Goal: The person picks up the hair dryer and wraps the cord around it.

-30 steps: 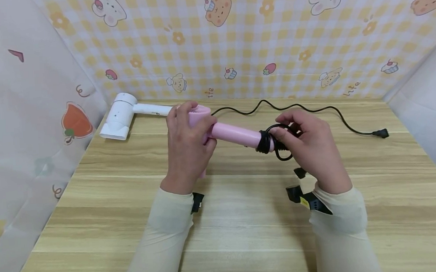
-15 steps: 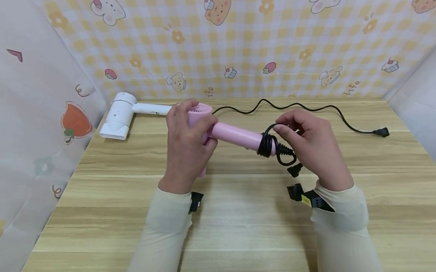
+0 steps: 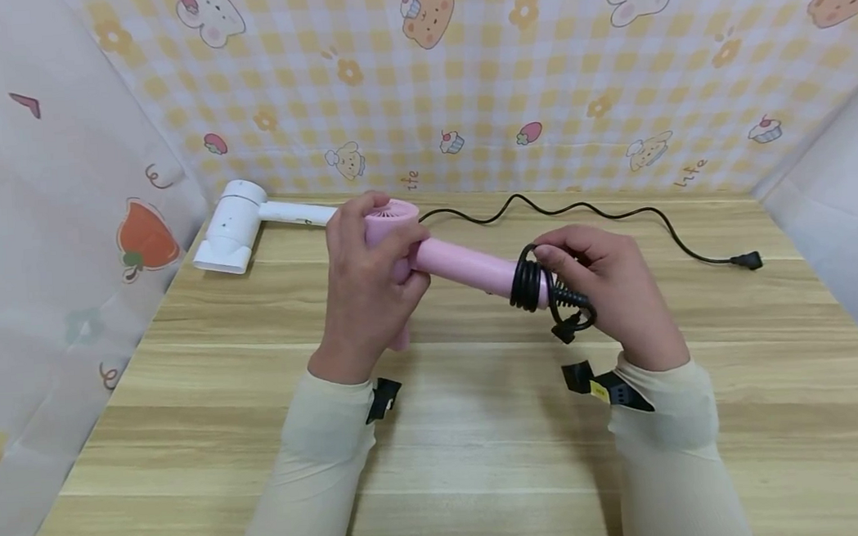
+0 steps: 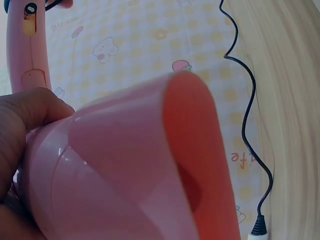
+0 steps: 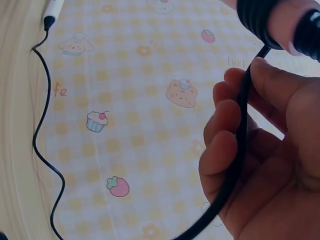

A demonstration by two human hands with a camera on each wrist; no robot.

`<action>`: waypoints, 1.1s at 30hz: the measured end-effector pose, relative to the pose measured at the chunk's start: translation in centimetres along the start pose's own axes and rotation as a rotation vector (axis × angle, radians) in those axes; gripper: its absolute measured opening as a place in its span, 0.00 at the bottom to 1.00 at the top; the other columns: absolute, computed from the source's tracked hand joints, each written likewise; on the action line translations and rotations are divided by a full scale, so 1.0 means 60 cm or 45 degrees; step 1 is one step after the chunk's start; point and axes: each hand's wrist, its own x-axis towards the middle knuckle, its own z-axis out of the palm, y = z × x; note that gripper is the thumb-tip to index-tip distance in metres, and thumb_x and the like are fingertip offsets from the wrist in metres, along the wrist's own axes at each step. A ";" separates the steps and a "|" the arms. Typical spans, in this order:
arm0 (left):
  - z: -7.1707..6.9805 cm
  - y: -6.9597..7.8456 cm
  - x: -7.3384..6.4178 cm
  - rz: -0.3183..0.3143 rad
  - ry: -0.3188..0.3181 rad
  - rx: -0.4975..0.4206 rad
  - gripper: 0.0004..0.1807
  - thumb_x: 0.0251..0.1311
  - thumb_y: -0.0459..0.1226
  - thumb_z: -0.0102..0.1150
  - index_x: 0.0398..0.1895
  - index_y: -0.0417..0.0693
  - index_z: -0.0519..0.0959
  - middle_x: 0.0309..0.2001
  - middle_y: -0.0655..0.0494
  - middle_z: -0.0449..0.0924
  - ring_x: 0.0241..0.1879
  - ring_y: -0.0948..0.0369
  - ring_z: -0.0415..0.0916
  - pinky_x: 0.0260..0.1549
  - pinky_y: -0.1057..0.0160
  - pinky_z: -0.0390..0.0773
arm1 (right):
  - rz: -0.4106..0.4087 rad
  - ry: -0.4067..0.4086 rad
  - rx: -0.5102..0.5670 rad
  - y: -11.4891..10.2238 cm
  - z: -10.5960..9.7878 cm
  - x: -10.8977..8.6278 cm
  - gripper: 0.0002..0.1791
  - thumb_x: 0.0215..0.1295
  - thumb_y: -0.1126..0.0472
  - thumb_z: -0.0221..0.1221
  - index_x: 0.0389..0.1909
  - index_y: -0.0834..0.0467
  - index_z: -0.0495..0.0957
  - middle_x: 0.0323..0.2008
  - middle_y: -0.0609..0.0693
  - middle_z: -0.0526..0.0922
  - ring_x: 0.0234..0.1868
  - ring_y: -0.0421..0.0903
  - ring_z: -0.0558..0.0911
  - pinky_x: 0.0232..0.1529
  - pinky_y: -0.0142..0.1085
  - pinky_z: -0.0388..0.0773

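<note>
My left hand (image 3: 371, 284) grips the head of a pink hair dryer (image 3: 466, 267), held above the table with its handle slanting down to the right. Several turns of its black cord (image 3: 526, 285) are wound round the handle's end. Between thumb and fingers, my right hand (image 3: 618, 289) pinches the cord just beside those turns. The cord's black plug (image 3: 566, 331) hangs below the handle end. In the left wrist view the dryer's wide nozzle (image 4: 125, 145) fills the middle. The right wrist view has the cord (image 5: 242, 115) running across the curled fingers.
Behind, at the left, a white hair dryer (image 3: 230, 223) lies on the wooden table (image 3: 470, 462). Its thin black cord (image 3: 580, 207) snakes along the back to a plug (image 3: 747, 261) at the right. A checked cloth (image 3: 492, 92) hangs behind the table.
The cord turns on the handle now sit more closely together. My right hand has shifted slightly left, and the dangling plug has moved left. My left hand keeps its hold.
</note>
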 end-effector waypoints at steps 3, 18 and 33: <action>-0.002 0.002 0.000 -0.025 -0.001 -0.005 0.16 0.43 0.27 0.69 0.38 0.47 0.84 0.58 0.38 0.66 0.59 0.39 0.60 0.52 0.42 0.69 | -0.035 -0.046 -0.001 0.003 0.004 0.002 0.09 0.70 0.61 0.59 0.42 0.58 0.87 0.37 0.48 0.85 0.33 0.42 0.77 0.32 0.29 0.72; -0.002 0.001 -0.002 -0.151 0.071 -0.008 0.16 0.41 0.27 0.69 0.36 0.48 0.85 0.57 0.37 0.67 0.58 0.40 0.62 0.53 0.43 0.65 | -0.016 -0.183 -0.140 0.004 0.024 0.004 0.07 0.58 0.72 0.66 0.27 0.57 0.81 0.25 0.46 0.82 0.28 0.44 0.78 0.32 0.37 0.72; 0.001 -0.006 -0.006 -0.319 0.061 0.071 0.16 0.41 0.26 0.69 0.38 0.45 0.86 0.59 0.39 0.67 0.59 0.39 0.60 0.55 0.45 0.66 | 0.105 -0.462 -0.045 0.006 0.032 0.009 0.09 0.69 0.61 0.60 0.48 0.54 0.82 0.45 0.49 0.85 0.44 0.43 0.83 0.46 0.42 0.79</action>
